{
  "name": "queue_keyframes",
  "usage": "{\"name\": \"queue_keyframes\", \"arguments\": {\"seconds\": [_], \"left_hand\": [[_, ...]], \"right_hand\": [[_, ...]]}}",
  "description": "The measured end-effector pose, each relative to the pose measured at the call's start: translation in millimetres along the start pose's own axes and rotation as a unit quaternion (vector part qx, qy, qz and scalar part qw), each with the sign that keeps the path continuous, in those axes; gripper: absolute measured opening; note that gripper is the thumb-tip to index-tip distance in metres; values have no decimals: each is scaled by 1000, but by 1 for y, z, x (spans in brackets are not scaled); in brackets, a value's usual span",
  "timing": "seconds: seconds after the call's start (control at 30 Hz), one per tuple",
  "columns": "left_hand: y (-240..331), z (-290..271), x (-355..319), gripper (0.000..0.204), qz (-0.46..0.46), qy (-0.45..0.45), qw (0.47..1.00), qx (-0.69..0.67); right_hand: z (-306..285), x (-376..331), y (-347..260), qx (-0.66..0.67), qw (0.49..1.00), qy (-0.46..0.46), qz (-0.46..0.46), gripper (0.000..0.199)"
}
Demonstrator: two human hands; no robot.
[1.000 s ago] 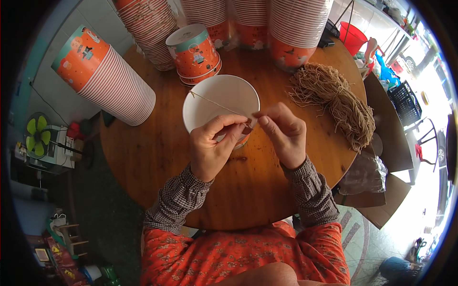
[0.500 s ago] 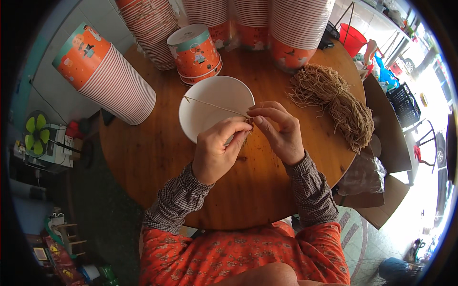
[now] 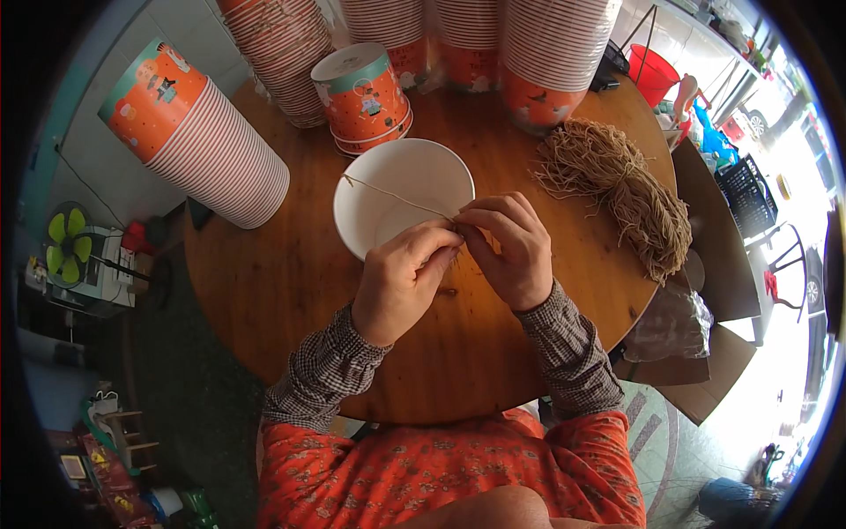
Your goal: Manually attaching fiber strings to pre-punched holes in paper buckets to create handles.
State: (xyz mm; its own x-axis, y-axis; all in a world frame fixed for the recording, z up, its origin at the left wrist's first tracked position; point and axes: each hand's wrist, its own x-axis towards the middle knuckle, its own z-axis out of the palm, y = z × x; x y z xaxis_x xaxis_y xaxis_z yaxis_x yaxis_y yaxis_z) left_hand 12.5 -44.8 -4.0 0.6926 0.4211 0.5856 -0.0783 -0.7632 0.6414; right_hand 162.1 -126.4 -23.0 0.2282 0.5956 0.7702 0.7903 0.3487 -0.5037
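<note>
A paper bucket (image 3: 379,220), white inside, faces me with its open mouth on the round wooden table. A thin tan cord (image 3: 397,195) runs across the mouth from its upper left rim to my fingers. My left hand (image 3: 401,273) pinches the cord at the bucket's near right side. Touching it there, my right hand (image 3: 511,247) has thumb and fingers pressed together on the same cord. The fingertips hide the cord's end and the rim behind them. To the right lies a thick bundle of tan cords (image 3: 617,181), tied round its middle.
A tilted stack of orange buckets (image 3: 220,159) stands at the left. Behind the bucket are an upside-down orange bucket (image 3: 366,101) and several tall stacks, one at the back right (image 3: 551,62). An open cardboard box (image 3: 718,238) adjoins the table's right edge.
My right hand has shifted slightly left and closed its fingers on the cord beside my left hand. The bucket has moved a little to the right.
</note>
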Motion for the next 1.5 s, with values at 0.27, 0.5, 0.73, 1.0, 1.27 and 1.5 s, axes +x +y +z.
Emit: {"name": "queue_keyframes", "arguments": {"seconds": [0.27,0.5,0.73,1.0,1.27,1.5], "left_hand": [[-4,-2,1,12,-36,27,998,-52],[-9,-6,3,10,-66,27,990,-122],[-6,-5,1,13,-44,31,993,-100],[-3,-2,1,17,5,38,997,-68],[-5,0,4,20,61,41,997,-21],[-6,1,4,20,74,53,996,8]], "right_hand": [[11,-10,0,325,905,42,272,7],[0,-6,0,388,850,48,352,11],[-4,-2,-20,263,934,-28,241,21],[-12,0,-15,338,877,-94,327,18],[-8,-5,-11,262,907,-72,323,17],[-7,-4,-13,162,953,-58,249,12]]}}
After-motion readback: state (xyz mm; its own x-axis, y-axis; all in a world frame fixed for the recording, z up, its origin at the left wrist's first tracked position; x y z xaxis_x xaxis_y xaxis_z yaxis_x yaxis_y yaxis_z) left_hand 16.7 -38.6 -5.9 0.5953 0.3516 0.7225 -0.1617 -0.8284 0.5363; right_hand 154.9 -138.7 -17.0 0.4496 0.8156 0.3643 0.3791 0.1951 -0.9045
